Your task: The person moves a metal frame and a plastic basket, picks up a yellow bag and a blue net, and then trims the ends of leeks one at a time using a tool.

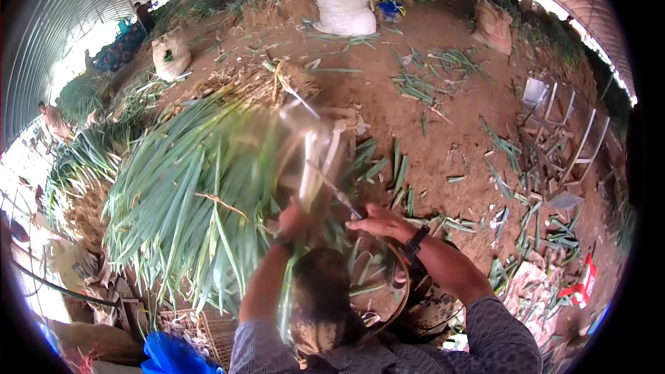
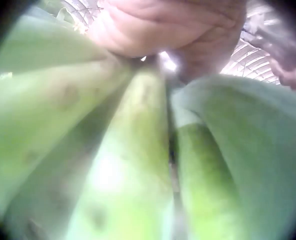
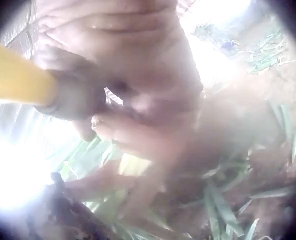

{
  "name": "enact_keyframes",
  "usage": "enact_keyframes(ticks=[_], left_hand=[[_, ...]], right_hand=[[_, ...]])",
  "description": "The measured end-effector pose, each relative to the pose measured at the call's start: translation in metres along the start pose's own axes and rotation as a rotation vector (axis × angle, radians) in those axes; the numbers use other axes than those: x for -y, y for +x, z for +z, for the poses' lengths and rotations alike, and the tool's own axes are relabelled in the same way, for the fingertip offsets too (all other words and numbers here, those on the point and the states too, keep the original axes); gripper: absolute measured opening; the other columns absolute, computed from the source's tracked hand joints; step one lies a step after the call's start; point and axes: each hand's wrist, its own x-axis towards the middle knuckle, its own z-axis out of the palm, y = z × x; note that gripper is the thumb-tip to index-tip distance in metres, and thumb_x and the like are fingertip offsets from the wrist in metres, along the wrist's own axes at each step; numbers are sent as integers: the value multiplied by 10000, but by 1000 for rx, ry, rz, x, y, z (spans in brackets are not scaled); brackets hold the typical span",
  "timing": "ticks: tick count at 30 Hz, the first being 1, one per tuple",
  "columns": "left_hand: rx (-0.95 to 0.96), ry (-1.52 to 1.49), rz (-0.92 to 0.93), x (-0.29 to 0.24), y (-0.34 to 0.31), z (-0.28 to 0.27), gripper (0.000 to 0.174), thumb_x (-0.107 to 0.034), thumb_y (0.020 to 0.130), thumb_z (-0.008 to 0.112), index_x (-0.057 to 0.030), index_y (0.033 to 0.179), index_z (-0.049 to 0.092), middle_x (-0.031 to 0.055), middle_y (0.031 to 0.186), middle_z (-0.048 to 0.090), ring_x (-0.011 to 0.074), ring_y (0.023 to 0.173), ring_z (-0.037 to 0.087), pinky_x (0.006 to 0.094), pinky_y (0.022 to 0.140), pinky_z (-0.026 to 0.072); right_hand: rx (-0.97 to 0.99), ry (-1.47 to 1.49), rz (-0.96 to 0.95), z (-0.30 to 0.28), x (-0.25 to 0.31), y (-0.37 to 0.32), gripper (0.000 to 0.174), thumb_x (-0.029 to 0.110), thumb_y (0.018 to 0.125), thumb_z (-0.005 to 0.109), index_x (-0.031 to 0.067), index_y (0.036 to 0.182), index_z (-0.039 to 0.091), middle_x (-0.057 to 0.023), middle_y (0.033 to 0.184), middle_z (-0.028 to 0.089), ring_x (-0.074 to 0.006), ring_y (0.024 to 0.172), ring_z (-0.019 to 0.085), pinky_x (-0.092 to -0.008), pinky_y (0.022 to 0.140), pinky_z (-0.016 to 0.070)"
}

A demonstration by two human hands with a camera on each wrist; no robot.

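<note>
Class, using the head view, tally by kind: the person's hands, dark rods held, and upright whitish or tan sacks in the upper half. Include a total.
Hands: 2 (left hand, right hand)
Dark rod: 1
Sacks: 3 (white sack, cream sack, tan sack)
Total: 6

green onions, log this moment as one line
left hand: grips green onions | right hand: holds slim rod | leafy pile: beside left hand

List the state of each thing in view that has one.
left hand: gripping stalks
stalks: gripped, blurred in the head view
right hand: holding wand
wand: held, tip blurred
green onion pile: heaped, leaves fanned out
leaf pieces: scattered on soil
white sack: bulging
</note>
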Motion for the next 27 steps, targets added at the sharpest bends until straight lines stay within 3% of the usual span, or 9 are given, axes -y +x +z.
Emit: enact_keyframes(ticks=[3, 9, 13, 16, 18, 20, 21, 23, 27], left_hand=[[94, 7, 36, 2, 0, -9, 732, -454, 726, 740, 13, 1181, 407, 266, 974, 656, 434, 911, 643, 519, 762, 519], [225, 31, 152, -5, -9, -77, 640, -546, 813, 652, -23, 1157, 517, 226, 1023, 666, 399, 953, 638, 460, 815, 509], [-53, 155, 182, 41, 54, -143, 422, -354, 843, 655, -69, 1145, 580, 162, 1030, 674, 393, 934, 629, 450, 847, 499], [-495, 430, 267, 60, 104, -219, 337, -181, 828, 644, -74, 1145, 606, 163, 1087, 650, 381, 1049, 581, 456, 922, 457], [-547, 543, 272, 89, 143, -254, 367, -176, 823, 639, -51, 1165, 594, 182, 1139, 626, 372, 1123, 539, 456, 962, 423], [-425, 551, 167, 98, 163, -280, 388, -181, 813, 646, -30, 1167, 589, 191, 1129, 628, 363, 1128, 537, 452, 971, 412], [-512, 617, 299, 99, 169, -283, 331, -222, 777, 669, -50, 1053, 607, 172, 1012, 631, 349, 976, 577, 466, 859, 449], [-367, 669, 327, 82, 172, -270, 364, -212, 799, 660, -43, 1116, 599, 185, 1090, 629, 364, 979, 601, 472, 850, 475], [-3, 390, 312, 47, 153, -185, 359, -247, 823, 637, -42, 1115, 589, 209, 1141, 612, 388, 942, 620, 495, 822, 498]], right_hand=[[-75, 47, -132, 5, 4, 0, 417, 466, 817, 699, 66, 890, 606, -19, 682, 533, -168, 660, 520, -336, 655, 427], [68, 115, 112, 2, 4, 28, 358, 399, 813, 713, 65, 908, 626, -8, 690, 544, -137, 652, 509, -312, 639, 425], [20, 252, 108, 2, 11, 47, 312, 342, 813, 730, 60, 892, 621, 2, 692, 563, -101, 641, 527, -290, 617, 429], [-14, 307, -119, 9, 25, 68, 294, 314, 819, 720, 41, 847, 616, -5, 667, 555, -113, 598, 511, -312, 569, 418], [95, 312, 35, 0, 47, 79, 317, 300, 836, 704, 9, 943, 640, -19, 719, 553, -118, 683, 527, -319, 646, 432], [135, 320, 73, 0, 58, 98, 321, 296, 842, 700, 0, 949, 639, -20, 722, 549, -119, 689, 525, -319, 651, 429], [134, 406, 91, 1, 63, 106, 286, 291, 852, 700, 22, 890, 607, -4, 677, 529, -104, 614, 500, -299, 583, 404], [135, 583, 137, 3, 70, 118, 282, 280, 873, 698, 67, 771, 544, 27, 586, 491, -75, 463, 450, -258, 445, 353], [168, 742, 232, 5, 55, 139, 320, 265, 895, 682, 102, 699, 489, 41, 528, 465, -64, 367, 414, -233, 354, 315]])
